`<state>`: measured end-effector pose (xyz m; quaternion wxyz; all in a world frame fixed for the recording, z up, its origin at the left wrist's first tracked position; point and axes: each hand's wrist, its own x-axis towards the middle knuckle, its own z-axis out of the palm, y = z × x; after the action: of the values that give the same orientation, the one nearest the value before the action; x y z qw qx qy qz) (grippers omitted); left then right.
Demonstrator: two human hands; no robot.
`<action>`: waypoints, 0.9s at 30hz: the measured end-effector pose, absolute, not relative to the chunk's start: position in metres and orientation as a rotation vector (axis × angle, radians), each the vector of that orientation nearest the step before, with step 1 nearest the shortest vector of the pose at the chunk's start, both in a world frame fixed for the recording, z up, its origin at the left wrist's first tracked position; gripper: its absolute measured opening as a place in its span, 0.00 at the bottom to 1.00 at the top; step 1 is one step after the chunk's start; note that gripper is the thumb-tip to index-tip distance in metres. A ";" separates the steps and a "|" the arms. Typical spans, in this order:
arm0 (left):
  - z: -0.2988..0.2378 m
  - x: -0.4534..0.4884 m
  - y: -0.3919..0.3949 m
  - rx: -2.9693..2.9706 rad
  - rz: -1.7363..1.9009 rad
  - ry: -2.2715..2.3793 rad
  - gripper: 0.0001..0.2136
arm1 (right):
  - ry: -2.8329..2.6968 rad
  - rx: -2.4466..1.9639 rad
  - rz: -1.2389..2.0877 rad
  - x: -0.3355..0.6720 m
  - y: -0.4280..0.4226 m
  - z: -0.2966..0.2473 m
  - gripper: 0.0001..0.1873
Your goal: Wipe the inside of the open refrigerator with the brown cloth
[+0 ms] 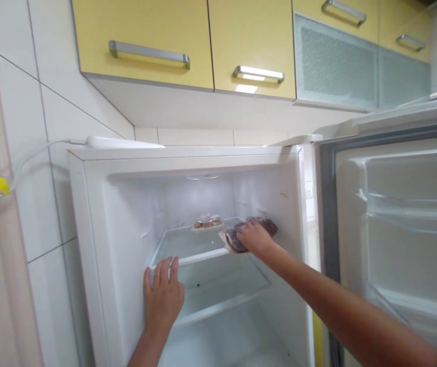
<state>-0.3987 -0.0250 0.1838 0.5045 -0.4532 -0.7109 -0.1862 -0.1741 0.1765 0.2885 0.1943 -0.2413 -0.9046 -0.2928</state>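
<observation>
I look into an open white fridge (99,214). My right hand (254,237) reaches in and lies on a flat packet of dark meat (270,225) at the right of the upper glass shelf (182,244); its fingers curl over the packet. My left hand (162,295) rests flat against the fridge's left inner wall near the shelf's front edge, fingers stretched out, holding nothing. A small tray of food (207,223) sits at the back of the same shelf.
The fridge door (394,229) stands open on the right with bare door racks. Yellow wall cupboards (145,35) with metal handles hang above. White tiled wall on the left, with a white cable (30,158) running to the fridge top.
</observation>
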 end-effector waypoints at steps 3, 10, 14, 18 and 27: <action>0.183 -0.401 -0.026 -1.101 -0.430 -1.694 0.22 | -2.488 -0.646 -0.983 -0.176 0.178 0.311 0.23; 0.183 -0.404 -0.025 -1.115 -0.429 -1.673 0.24 | -2.489 -0.955 -1.181 -0.141 0.208 0.296 0.27; 0.182 -0.404 -0.027 -1.132 -0.434 -1.665 0.24 | -2.452 -0.985 -1.261 -0.139 0.226 0.284 0.28; 0.181 -0.406 -0.028 -1.137 -0.436 -1.655 0.24 | -2.391 -0.942 -1.339 -0.156 0.241 0.281 0.26; 0.178 -0.410 -0.023 -1.132 -0.456 -1.648 0.25 | -2.390 -0.797 -1.357 -0.193 0.283 0.271 0.23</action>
<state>-0.4099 -0.0226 0.1781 0.5190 -0.4719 -0.6870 -0.1900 -0.1931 0.2834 0.2715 0.1396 -0.2757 -0.8270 -0.4696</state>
